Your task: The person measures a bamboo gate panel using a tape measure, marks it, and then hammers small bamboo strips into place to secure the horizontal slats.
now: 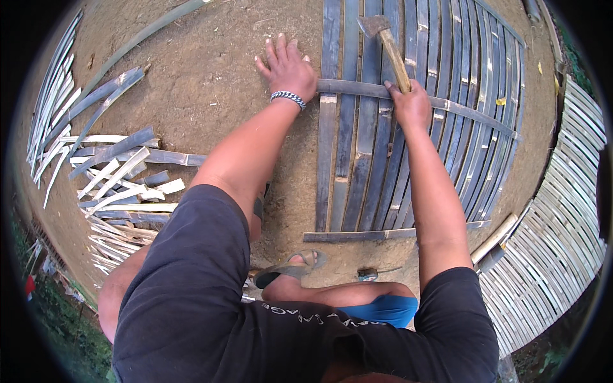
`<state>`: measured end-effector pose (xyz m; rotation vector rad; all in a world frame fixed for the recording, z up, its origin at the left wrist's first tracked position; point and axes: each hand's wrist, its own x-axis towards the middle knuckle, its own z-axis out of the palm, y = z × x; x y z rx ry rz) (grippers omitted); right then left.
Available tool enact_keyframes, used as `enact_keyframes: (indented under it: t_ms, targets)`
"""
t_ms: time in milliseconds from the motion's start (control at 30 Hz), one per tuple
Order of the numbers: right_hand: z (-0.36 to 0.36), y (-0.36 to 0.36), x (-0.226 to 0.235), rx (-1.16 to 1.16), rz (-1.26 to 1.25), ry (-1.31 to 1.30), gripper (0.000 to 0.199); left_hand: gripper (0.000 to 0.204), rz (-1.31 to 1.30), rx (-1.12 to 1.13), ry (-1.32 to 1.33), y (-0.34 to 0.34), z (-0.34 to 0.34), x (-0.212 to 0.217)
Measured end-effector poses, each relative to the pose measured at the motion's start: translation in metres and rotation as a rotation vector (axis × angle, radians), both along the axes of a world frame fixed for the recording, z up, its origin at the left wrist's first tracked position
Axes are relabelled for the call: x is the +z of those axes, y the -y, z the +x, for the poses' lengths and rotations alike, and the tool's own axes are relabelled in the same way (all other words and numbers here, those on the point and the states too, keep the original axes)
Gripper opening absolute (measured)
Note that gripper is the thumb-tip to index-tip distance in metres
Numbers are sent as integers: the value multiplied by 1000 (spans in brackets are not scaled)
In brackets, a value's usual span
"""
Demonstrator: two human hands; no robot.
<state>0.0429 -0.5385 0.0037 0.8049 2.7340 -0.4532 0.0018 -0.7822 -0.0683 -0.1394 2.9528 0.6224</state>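
My right hand (412,107) is closed round the wooden handle of a hatchet (394,59), above a panel of dark split-bamboo slats (364,147). The metal head of the hatchet points away from me, near the panel's far part. A bamboo cross strip (476,110) runs over the slats and passes beneath my right hand. Just left of the panel, my left hand (290,71) is spread with its fingers apart, its edge by the left end of that strip. Another bamboo strip (357,236) lies across the near ends of the slats.
Bamboo offcuts (131,185) and thin pale splints (54,108) lie heaped on the dirt at the left. A long bamboo strip (143,35) curves across the far left. On the right stands a paler slatted bamboo panel (549,236). My sandalled foot (290,267) is close to the panel's near edge.
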Motion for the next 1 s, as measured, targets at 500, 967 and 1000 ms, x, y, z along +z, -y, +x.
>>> enact_keyframes:
  t_ms: [500, 967, 1000]
  targets:
    - [88, 23, 23, 173, -473, -170, 47, 60, -90, 75, -3, -4, 8, -6]
    - [105, 49, 50, 381, -422, -119, 39, 62, -51, 68, 7, -3, 9, -5]
    - [105, 48, 52, 367, -569, -212, 40, 62, -49, 70, 7, -2, 10, -6]
